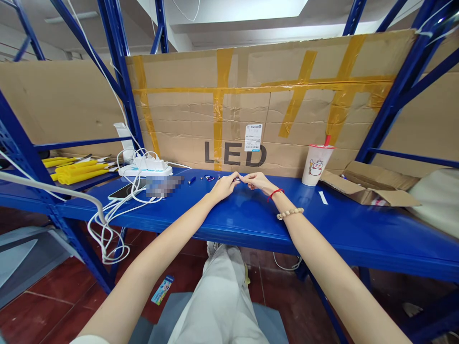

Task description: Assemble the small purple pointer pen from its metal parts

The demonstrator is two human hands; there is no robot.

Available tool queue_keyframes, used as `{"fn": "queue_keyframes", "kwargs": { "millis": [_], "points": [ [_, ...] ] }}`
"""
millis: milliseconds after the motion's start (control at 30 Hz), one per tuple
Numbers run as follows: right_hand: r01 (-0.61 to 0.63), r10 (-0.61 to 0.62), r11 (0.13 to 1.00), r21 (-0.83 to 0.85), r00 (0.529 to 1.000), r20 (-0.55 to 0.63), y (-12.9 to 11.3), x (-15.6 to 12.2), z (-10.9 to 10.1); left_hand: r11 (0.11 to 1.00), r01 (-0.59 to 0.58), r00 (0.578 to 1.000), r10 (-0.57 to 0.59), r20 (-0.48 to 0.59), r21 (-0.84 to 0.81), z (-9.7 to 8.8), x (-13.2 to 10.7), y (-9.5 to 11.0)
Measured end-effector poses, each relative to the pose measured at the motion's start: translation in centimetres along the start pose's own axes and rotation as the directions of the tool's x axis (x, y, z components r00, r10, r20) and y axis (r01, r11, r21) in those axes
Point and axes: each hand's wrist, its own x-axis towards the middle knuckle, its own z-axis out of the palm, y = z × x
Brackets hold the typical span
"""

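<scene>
Above the blue shelf top (251, 215), my left hand (224, 187) and my right hand (258, 182) meet at the fingertips. My left fingers are curled closed around a small dark, shiny piece (236, 179), too small to name. The right thumb and forefinger pinch close against its right side; what they grip is mostly hidden. Just left of my hands lie a short blue cylinder (191, 180) and a small blue-and-metal part (209, 177). A red cord and a beaded bracelet circle my right wrist and forearm.
A white power strip (145, 168) with tangled white cables (118, 215) and a phone (124, 191) sits left. Yellow-handled tools (84, 173) lie beyond. At right stand a paper cup (316, 165) with a red straw and an open carton (373, 184). Taped cardboard (179, 119) forms the back.
</scene>
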Motion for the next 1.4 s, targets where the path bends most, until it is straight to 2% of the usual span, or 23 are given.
{"fn": "queue_keyframes", "kwargs": {
  "millis": [233,533,733,1100,1267,1400],
  "points": [
    [-0.023,0.023,0.999,0.044,1.000,-0.008,-0.7,-0.2,0.0,0.998,-0.026,0.998,0.022,-0.060,-0.062,0.5,0.3,-0.2],
    [-0.017,0.020,0.997,0.082,0.999,-0.030,-1.2,-0.4,0.2,0.996,0.018,0.997,-0.024,-0.067,-0.086,0.6,0.5,-0.1],
    [-0.017,0.019,0.998,0.062,0.999,-0.035,-0.8,-0.1,0.1,0.992,0.043,0.998,-0.047,-0.034,-0.121,0.7,0.6,-0.1],
    [0.141,-0.139,0.990,0.033,0.990,-0.035,0.0,0.5,-0.4,0.958,0.113,0.993,-0.116,0.005,-0.263,1.0,0.9,-0.9],
    [0.124,-0.124,0.992,0.036,0.992,0.002,0.1,0.4,-0.6,0.932,0.107,0.993,-0.086,0.076,-0.347,1.1,0.9,-0.6],
    [0.085,-0.088,0.995,0.052,0.995,0.040,0.2,0.3,-0.9,0.911,0.104,0.993,-0.073,0.092,-0.400,1.4,1.0,-0.6]
  ]
}}
